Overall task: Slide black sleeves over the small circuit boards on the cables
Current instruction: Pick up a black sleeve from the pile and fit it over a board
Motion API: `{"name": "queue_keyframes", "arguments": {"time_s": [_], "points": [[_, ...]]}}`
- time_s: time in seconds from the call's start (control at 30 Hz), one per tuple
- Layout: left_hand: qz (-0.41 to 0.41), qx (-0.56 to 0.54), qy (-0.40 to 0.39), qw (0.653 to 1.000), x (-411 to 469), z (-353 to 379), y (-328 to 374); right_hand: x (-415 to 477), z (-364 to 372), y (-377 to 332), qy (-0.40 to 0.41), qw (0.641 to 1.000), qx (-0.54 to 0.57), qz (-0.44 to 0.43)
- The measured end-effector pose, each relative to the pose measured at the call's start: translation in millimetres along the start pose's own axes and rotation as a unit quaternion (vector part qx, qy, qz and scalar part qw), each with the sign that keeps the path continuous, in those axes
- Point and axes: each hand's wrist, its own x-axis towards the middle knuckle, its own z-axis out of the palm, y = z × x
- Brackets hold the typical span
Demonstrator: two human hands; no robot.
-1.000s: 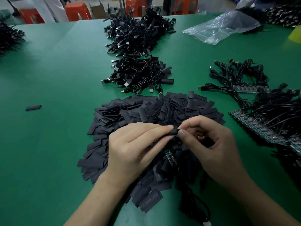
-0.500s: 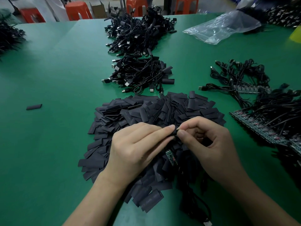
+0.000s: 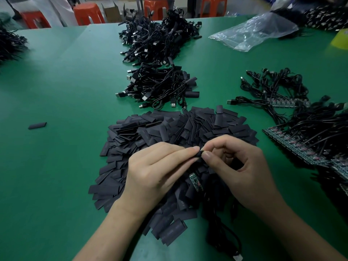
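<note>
L hand and R hand both pinch one black sleeve at the fingertips, above sleeve pile. Advise: squeeze edges to open the mouth, then line up w/ circuit board (just below L fingers). Board's long axis runs diagonal, near end toward the person's right; sleeve's axis can't be told.

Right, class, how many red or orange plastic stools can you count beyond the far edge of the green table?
4, in a row along the top: far-left stool, second stool, third stool, rightmost stool. More may be hidden out of frame.
</note>
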Motion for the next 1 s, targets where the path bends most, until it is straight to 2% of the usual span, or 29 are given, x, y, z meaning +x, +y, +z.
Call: {"name": "queue_keyframes", "arguments": {"time_s": [0.27, 0.37, 0.43, 0.5, 0.57, 0.63, 0.73, 1.0], "points": [[-0.003, -0.018, -0.02, 1.0, 0.4, 1.7, -4.3, 1.1, 0.7, 3.4, 0.001, 1.0, -0.006, 0.003], [-0.1, -0.093, -0.044, 0.99, 4.8, 1.3, -2.7, 2.2, -0.5, 1.5, 0.034, 0.996, -0.07, -0.043], [-0.219, -0.182, -0.096, 0.954, 8.0, -1.2, -1.1, 3.2, -2.5, -0.3, 0.048, 0.987, -0.121, -0.093], [-0.312, -0.281, -0.146, 0.896, 9.6, -3.4, -0.7, 4.1, -5.0, -0.6, 0.049, 0.977, -0.158, -0.131], [-0.353, -0.335, -0.168, 0.857, 10.8, -5.9, -1.9, 4.5, -7.2, 0.6, 0.041, 0.974, -0.164, -0.149], [-0.368, -0.364, -0.185, 0.835, 12.8, -8.3, -3.6, 4.2, -8.2, 0.6, 0.028, 0.978, -0.149, -0.141], [-0.369, -0.376, -0.181, 0.83, 13.8, -10.8, -5.1, 3.4, -7.0, -0.8, 0.007, 0.991, -0.098, -0.094], [-0.345, -0.359, -0.153, 0.854, 11.2, -8.1, -3.5, 4.1, -8.3, 2.2, -0.008, 0.998, -0.046, -0.046]]}}
